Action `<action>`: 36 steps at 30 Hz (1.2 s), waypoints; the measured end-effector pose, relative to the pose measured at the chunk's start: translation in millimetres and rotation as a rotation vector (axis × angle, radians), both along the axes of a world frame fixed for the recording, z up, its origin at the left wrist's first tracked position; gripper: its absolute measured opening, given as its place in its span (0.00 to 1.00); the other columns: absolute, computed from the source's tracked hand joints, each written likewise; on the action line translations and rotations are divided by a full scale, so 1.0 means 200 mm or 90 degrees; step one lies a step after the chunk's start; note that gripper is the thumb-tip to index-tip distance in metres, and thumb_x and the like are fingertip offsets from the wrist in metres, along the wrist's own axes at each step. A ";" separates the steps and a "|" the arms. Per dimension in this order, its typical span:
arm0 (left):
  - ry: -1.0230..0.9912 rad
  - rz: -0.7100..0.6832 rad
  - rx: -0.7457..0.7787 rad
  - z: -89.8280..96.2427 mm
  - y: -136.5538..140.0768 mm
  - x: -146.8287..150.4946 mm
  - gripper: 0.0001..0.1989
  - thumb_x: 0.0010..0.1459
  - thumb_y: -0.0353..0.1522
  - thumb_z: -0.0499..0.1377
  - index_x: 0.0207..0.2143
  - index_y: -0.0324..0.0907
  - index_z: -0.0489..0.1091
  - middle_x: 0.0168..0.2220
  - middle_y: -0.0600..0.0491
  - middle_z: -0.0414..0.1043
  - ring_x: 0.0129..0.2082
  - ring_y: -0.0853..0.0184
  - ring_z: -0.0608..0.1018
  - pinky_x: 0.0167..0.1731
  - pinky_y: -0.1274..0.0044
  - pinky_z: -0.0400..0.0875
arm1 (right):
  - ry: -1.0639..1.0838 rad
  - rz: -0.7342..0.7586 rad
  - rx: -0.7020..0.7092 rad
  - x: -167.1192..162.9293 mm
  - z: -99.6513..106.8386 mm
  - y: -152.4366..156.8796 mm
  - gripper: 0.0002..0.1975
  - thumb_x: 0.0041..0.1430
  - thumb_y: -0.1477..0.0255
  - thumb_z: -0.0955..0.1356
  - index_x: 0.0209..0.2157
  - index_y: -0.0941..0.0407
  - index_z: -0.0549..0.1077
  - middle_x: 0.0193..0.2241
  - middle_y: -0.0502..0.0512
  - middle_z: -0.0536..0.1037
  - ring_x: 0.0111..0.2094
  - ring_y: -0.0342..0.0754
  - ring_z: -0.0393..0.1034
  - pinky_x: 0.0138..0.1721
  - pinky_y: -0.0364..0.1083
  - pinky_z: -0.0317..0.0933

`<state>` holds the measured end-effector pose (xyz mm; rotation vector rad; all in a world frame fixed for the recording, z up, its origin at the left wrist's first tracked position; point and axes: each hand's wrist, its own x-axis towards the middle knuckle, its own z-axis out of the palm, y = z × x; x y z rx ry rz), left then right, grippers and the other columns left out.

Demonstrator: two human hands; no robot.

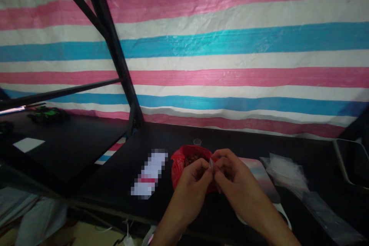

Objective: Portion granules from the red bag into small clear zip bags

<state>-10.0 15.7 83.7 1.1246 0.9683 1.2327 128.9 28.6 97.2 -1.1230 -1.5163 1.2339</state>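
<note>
My left hand [193,185] and my right hand [240,184] meet in front of me. Their fingertips pinch a small piece of clear plastic [211,165], which looks like a little bag; most of it is hidden by the fingers. Just behind and below the hands sits an open red plastic bag [178,163] with small brown pieces [191,158] inside; what they are I cannot make out. A small clear cup [197,142] stands behind the red bag. Beside my right hand lies a flat silvery device [263,178], partly covered by the forearm.
Flat clear plastic bags [285,171] are spread on the black table [115,188] at right. A thin framed object [353,163] lies farther right, and a blurred-out paper [150,175] at left. A black metal post [115,54] rises before striped sheeting [230,42].
</note>
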 end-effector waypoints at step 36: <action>0.613 0.562 0.157 -0.14 0.07 -0.22 0.20 0.59 0.35 0.63 0.55 0.44 0.73 0.52 0.41 0.68 0.52 0.47 0.73 0.52 0.53 0.70 | -0.061 -0.222 0.118 -0.03 -0.20 0.22 0.18 0.56 0.57 0.72 0.43 0.54 0.80 0.38 0.60 0.86 0.40 0.59 0.81 0.44 0.56 0.72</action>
